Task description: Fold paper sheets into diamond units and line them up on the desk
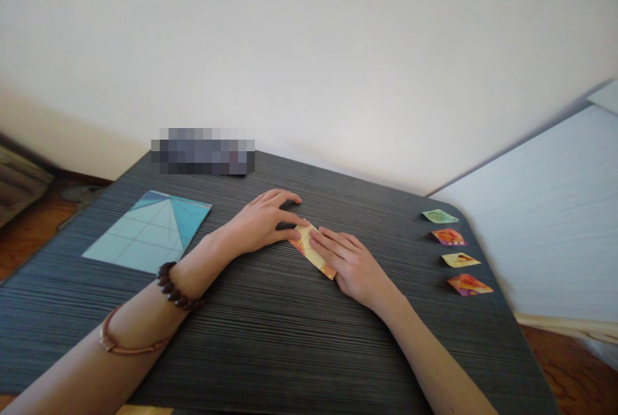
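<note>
A yellow and orange folded paper strip (pixel 316 249) lies slanted on the dark table in front of me, with crease lines on its pale face. My left hand (pixel 263 219) has its thumb and index finger closed on the strip's far left end, while its other fingers arch above the table. Across the strip's middle and right side, my right hand (pixel 350 264) lies with its fingers stretched out flat, pressing on the paper and hiding part of it. A dark bead bracelet and a thin reddish-brown band circle my left arm.
Blue patterned sheets (pixel 145 231) with a visible grid lie left of my hands. Along the table's (pixel 270 338) right edge stand several small folded paper pieces (pixel 461 260), green, orange and yellow. A blurred-out object (pixel 203 152) sits at the back by the wall.
</note>
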`<state>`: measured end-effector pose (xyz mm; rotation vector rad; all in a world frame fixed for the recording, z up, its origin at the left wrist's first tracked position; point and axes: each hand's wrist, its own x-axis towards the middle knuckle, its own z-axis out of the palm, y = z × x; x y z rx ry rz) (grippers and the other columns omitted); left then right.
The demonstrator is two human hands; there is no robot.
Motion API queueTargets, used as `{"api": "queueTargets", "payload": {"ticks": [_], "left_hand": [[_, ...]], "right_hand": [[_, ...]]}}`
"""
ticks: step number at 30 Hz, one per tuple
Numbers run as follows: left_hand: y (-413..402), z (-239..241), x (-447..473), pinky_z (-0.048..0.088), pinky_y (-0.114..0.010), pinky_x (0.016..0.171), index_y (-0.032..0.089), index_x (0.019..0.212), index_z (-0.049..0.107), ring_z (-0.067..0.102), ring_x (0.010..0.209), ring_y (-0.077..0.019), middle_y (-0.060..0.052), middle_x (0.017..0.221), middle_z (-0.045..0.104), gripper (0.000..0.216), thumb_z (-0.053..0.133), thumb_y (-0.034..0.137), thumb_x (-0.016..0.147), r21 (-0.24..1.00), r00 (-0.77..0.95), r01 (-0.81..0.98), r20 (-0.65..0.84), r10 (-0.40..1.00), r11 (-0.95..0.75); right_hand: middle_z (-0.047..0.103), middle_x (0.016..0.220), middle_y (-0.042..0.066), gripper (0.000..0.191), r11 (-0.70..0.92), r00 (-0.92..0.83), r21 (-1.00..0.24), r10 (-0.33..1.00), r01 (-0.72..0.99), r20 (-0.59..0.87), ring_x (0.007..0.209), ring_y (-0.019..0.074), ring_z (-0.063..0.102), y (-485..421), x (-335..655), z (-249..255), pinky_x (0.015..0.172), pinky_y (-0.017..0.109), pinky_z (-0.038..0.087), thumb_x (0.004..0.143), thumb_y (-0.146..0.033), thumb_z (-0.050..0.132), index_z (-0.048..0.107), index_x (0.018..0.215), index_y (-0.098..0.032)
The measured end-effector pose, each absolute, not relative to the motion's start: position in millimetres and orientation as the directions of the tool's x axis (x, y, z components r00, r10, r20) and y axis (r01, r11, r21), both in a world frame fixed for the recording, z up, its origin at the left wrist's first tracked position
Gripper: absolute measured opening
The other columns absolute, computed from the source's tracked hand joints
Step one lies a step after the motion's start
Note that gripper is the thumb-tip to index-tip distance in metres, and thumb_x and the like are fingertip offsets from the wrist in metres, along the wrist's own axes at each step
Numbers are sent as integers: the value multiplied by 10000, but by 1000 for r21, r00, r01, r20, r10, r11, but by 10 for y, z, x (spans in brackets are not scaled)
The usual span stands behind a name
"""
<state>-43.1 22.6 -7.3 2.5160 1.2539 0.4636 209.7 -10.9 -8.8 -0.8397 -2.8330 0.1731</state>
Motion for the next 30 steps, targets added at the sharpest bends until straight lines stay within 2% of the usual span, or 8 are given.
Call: {"api": "queueTargets", "payload": {"ticks": [3,5,8,10,13,20,25,30], "left_hand": [[231,-84,-437,303,-371,1045,375,1096,646,383,1212,-220,-1,1282,461,299,517,477,846,404,566,714,148,811,-572],[238,-96,-442,303,-375,1046,377,1095,646,379,1214,-224,0,1286,459,299,522,477,842,408,567,712,145,811,-571],[243,-107,-446,295,-377,1051,376,1092,648,374,1217,-225,2,1290,455,294,526,470,842,412,566,709,153,810,-573],[239,-105,-446,292,-375,1052,374,1091,649,375,1215,-226,3,1290,453,293,527,469,841,414,565,706,159,810,-574],[228,-92,-443,297,-374,1047,374,1093,647,380,1210,-229,3,1290,451,295,526,470,842,417,566,704,159,809,-575],[217,-75,-444,300,-377,1043,378,1100,642,384,1204,-224,-2,1286,454,293,522,464,847,404,564,713,156,811,-574],[232,-67,-450,303,-380,1042,391,1110,635,388,1204,-224,0,1297,453,305,510,483,847,399,564,721,136,814,-566],[237,-75,-452,306,-372,1043,395,1112,632,386,1214,-219,7,1316,440,309,511,489,844,401,555,728,130,822,-555]], "right_hand": [[469,1375,51,530,807,-793,-244,583,538,179,1284,225,375,-151,2178,-18,1030,442,328,817,-184,452,428,1347,-188],[524,1322,54,497,797,-787,-321,584,511,199,1220,246,427,-158,2214,20,983,449,368,820,-277,476,473,1312,-206],[609,1176,67,364,734,-714,-363,666,574,218,1050,221,512,-114,2166,44,906,406,407,895,-272,399,576,1206,-206],[614,1071,88,352,696,-669,-299,715,653,202,947,210,528,-59,2076,48,838,382,416,906,-285,409,589,1194,-195],[597,961,80,339,710,-693,-196,703,676,157,881,198,521,22,1947,75,779,359,395,912,-284,421,593,1194,-212],[586,913,53,326,753,-752,-62,658,655,37,839,177,514,111,1888,265,783,347,344,885,-287,472,601,1181,-240],[609,825,73,299,773,-777,90,628,628,39,814,206,497,87,1848,264,730,367,316,888,-273,456,647,1097,-176],[618,761,55,345,769,-773,75,630,635,81,777,194,492,4,1951,132,720,357,310,909,-286,441,583,1206,-179]]}}
